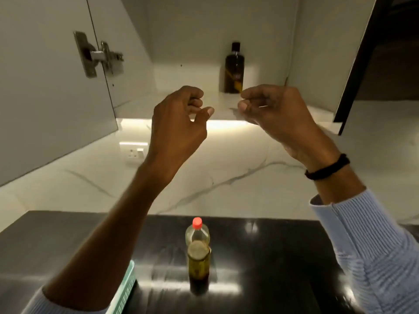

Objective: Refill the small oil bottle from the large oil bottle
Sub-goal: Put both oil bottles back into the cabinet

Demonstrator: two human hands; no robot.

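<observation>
Both hands were raised in front of an open white wall cabinet, apart from each other. The left hand had its fingers curled in and held nothing. The right hand, with a black wristband on its wrist, was also curled with the thumb against the forefinger, and nothing showed in its grip.

A tall dark bottle with a black cap stood upright at the back right of the cabinet shelf.

Below, 2 bottles stood upright near the middle of the glossy black desk. A clear plastic bottle of pale yellow oil with a red cap stood nearer the back edge. A small dark glass bottle with a gold-green label stood just in front of it. A pale green slatted basket sat at the desk's front left edge.
</observation>
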